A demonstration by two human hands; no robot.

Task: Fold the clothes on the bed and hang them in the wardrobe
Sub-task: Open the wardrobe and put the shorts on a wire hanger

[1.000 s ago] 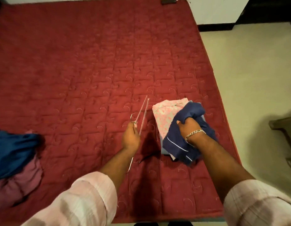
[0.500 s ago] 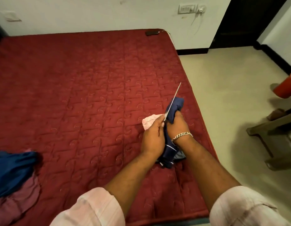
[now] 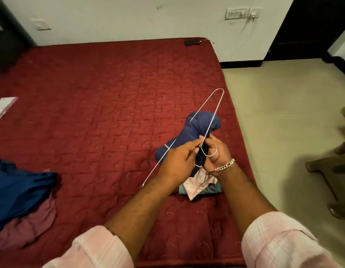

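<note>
A thin metal wire hanger point(image 3: 212, 105) is gripped by my left hand point(image 3: 179, 161) near its hook, its triangle angled up over the bed. My right hand point(image 3: 218, 151) holds a folded navy garment point(image 3: 198, 128) with a white stripe, pushed partly through the hanger. Under my hands a folded pink patterned cloth point(image 3: 196, 184) and a grey folded piece point(image 3: 212, 189) lie stacked on the red quilted bed point(image 3: 109, 113). An unfolded blue garment point(image 3: 18, 190) and a maroon one point(image 3: 26, 229) are heaped at the left edge.
A white folded item point(image 3: 4, 106) lies at the bed's far left. A dark phone point(image 3: 192, 42) rests at the far corner with a cable to a wall socket point(image 3: 253, 13). Beige floor point(image 3: 283, 113) runs along the right, with wooden furniture point(image 3: 330, 167) there.
The left hand brought the hanger from the bed over to the right hand. The navy garment was lifted off the pink stack and now sits against the hanger. The view tilted up.
</note>
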